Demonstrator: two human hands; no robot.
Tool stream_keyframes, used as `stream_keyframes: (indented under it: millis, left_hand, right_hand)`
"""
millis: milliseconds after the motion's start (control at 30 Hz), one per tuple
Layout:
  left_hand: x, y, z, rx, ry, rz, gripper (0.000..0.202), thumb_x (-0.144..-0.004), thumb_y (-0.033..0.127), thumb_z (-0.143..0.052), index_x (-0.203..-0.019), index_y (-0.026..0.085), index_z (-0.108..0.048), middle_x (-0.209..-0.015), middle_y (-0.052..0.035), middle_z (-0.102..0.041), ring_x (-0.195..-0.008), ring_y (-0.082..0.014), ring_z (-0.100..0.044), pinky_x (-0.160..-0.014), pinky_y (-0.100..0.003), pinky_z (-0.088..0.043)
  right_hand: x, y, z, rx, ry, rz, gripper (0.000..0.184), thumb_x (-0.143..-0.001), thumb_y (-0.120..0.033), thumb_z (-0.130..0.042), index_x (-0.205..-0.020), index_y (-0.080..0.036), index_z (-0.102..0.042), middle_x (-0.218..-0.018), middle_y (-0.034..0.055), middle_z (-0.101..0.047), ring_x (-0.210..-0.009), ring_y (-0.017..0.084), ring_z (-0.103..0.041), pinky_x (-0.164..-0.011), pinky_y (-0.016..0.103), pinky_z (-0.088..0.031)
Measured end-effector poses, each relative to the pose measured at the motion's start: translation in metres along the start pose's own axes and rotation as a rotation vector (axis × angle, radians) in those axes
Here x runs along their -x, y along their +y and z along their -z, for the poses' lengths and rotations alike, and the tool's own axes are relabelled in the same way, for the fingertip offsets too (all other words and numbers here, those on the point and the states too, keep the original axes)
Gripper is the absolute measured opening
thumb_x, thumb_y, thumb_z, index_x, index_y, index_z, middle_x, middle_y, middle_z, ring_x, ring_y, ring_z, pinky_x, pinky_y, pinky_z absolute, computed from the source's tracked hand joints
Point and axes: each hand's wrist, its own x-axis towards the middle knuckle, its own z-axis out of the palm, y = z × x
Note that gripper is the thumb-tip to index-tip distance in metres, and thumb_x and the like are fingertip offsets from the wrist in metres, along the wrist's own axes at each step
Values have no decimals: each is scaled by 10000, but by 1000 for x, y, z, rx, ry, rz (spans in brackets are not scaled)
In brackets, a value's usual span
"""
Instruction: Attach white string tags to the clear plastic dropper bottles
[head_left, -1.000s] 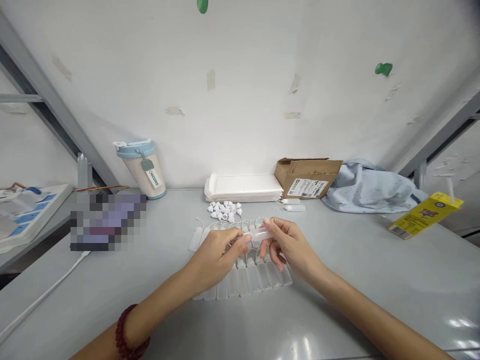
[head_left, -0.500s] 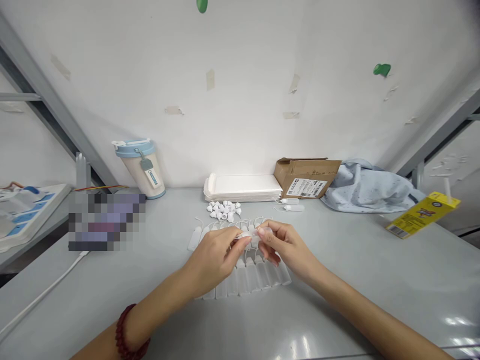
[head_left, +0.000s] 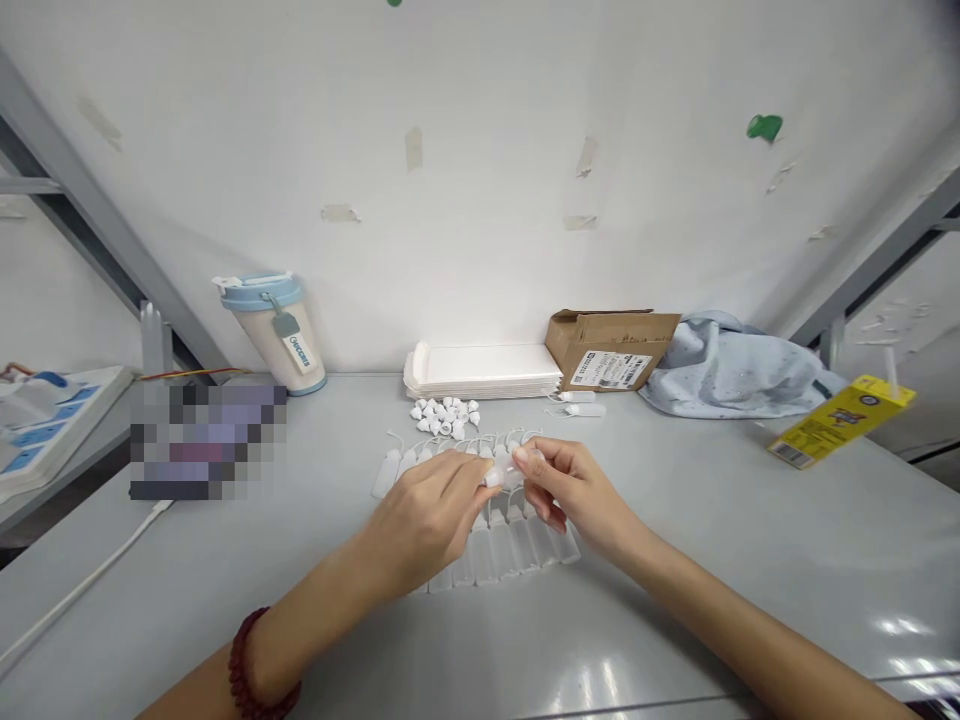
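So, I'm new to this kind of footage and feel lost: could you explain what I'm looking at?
There's no machine here, just a person's two bare hands. The camera is worn on the head, looking forward and down. The left hand and right hand hold a small translucent plastic tube between them. On the glossy grey table, similar translucent plastic tubes lie in rows beneath. Behind are a pile of small white cap-like pieces, a stack of flat white trays and a brown cardboard box.
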Motion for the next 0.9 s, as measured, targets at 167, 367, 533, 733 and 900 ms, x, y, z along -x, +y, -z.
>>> stream_keyframes:
  millis: [167, 367, 533, 733, 900]
  left_hand:
    - [-5, 2, 5, 165, -10, 156, 102, -874, 173, -509, -960, 153, -561, -768, -35, -645, -677, -139, -581, -615, -257, -466]
    - [-18, 5, 20, 646, -330, 683, 287, -908, 357, -427, -771, 178, -605, -717, -3, -638, -684, -125, -587, -611, -223, -455]
    - [-21, 4, 20, 959, -351, 853, 355, -886, 412, -447, -655, 159, -538, -641, 4, -575, -607, -114, -557, -630, -248, -461]
    - [-23, -1, 21, 1254, -338, 1109, 404, -839, 487, -494, -630, 144, -533, -480, 68, -336, -424, -62, -331, -436, -216, -349]
    - [-22, -3, 23, 1282, -337, 1116, 386, -811, 480, -544, -627, 141, -554, -478, 75, -327, -410, -50, -291, -420, -208, -334]
  right_hand:
    - [1, -1, -1, -31, -8, 0, 402, -845, -506, -500, -620, -178, -443, -408, -70, -436, -328, 46, -337, -366, 187, -250]
    - [-1, 1, -1, -16, 8, 43, 385, -846, -521, -486, -667, -180, -462, -449, -60, -481, -346, 52, -355, -366, 186, -273]
    - [0, 0, -1, 59, 21, 79, 360, -847, -526, -476, -762, -179, -512, -477, -57, -493, -382, 59, -373, -390, 184, -290]
    - [5, 0, -3, 239, -83, 136, 322, -872, -481, -459, -862, -176, -562, -467, -51, -509, -375, 67, -352, -402, 197, -284]
    - [6, 0, -2, 324, -110, 174, 291, -892, -439, -441, -823, -183, -561, -437, -58, -489, -363, 70, -339, -414, 206, -291]
